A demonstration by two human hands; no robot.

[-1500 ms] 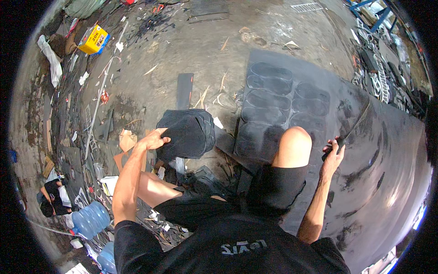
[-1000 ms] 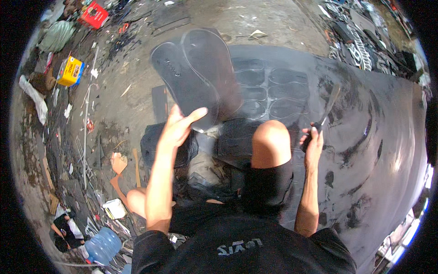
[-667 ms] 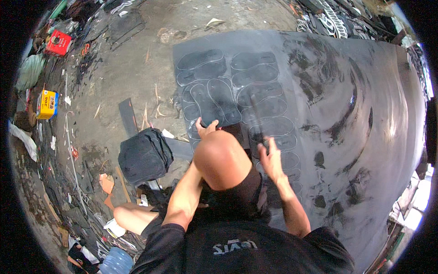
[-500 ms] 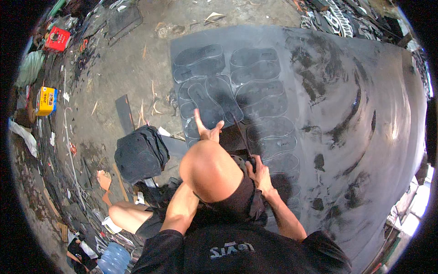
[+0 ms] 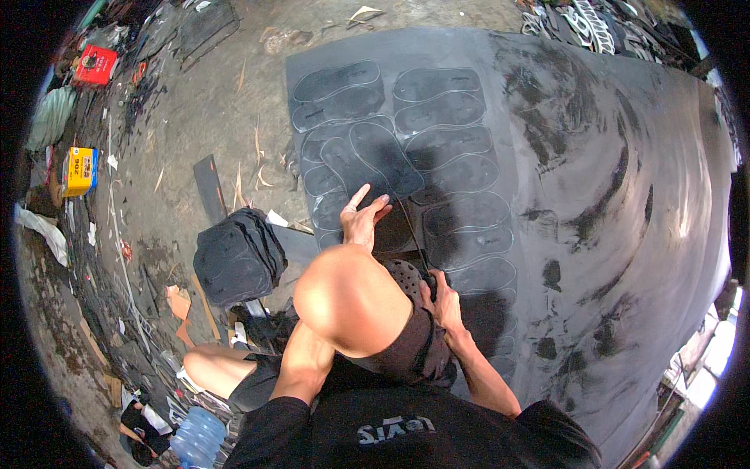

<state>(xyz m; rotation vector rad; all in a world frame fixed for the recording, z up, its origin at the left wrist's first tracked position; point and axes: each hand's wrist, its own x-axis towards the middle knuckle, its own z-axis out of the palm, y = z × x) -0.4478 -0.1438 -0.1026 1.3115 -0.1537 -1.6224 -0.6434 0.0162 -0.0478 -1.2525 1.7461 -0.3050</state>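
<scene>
My left hand [image 5: 360, 223] reaches past my raised knee, fingers apart, its fingertips at the lower edge of a loose dark rubber piece [image 5: 371, 160]. Two pale sole outlines are drawn on that piece, and it lies askew on a large dark rubber sheet [image 5: 500, 86]. More sole outlines in rows mark the sheet. My right hand [image 5: 445, 305], beside my thigh, is closed round the handle of a long, thin-bladed knife [image 5: 416, 238]. Its blade points up and left, the tip close to the piece's lower right corner.
A stack of cut dark rubber pieces [image 5: 238, 258] stands left of my knee. Farther left are a yellow and blue box [image 5: 80, 172], a red box [image 5: 96, 66] and scattered scraps. A clear blue plastic bottle [image 5: 197, 439] lies at lower left.
My left hand has shifted right and slightly up, its fingers now less widely spread. The loose rubber piece has turned a little and its lower end sits farther right. My right hand keeps the knife.
</scene>
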